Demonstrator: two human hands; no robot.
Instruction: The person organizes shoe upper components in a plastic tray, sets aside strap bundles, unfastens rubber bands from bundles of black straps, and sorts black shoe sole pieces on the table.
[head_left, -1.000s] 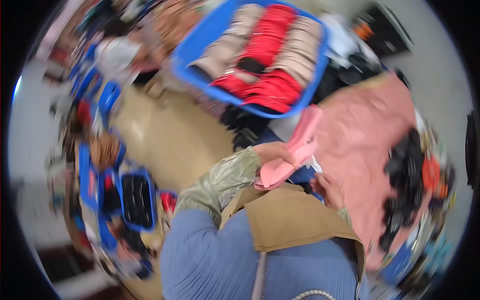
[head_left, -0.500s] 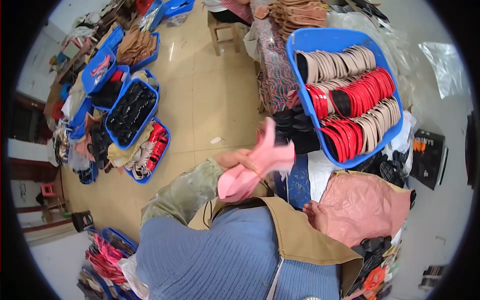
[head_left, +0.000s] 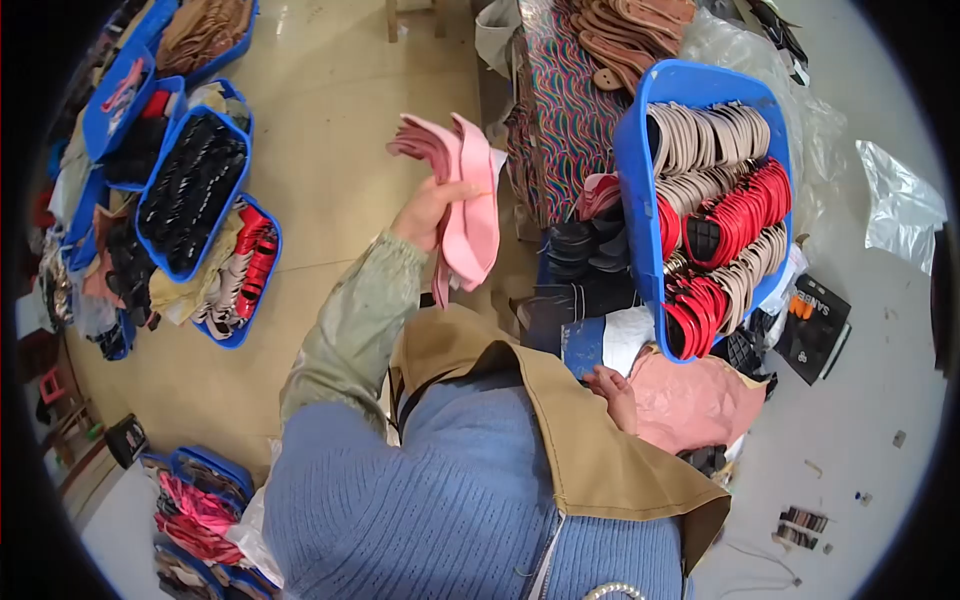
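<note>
Lettering: black box (head_left: 812,330), near lower R corner of blue tub (head_left: 640,190), reads "SAN…"; remaining letters unclear. Pink straps (head_left: 470,225): bundle held up well to L of tub, in L. hand (head_left: 425,212), thumb across front, pinched btwn thumb & fingers. R. hand (head_left: 612,395): below tub's lower L corner, apart from bundle, at edge of pink sheet (head_left: 690,400); fingers curled, contact w/ sheet or grip can't be told.
</note>
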